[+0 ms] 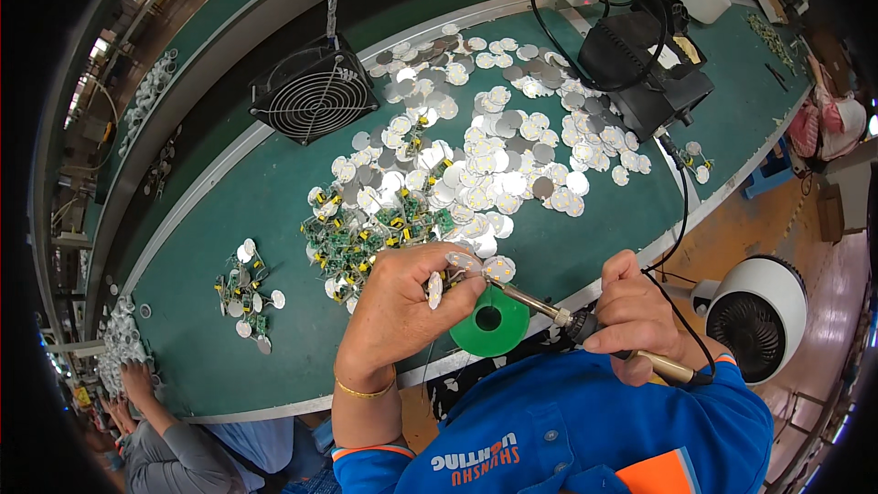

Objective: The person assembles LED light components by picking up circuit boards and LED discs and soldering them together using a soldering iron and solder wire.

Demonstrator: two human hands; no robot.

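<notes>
The step in hand appears to be soldering: the left hand (401,297) pinches small discs (465,263) between thumb and fingers, near the green spool (508,336), while the right hand (636,318) is closed around the handle of the soldering iron (532,303). The iron's tip is at or just beside the discs; contact cannot be confirmed. The next move likely calls for seating the tip on the joint, clear of the fingertips.
</notes>
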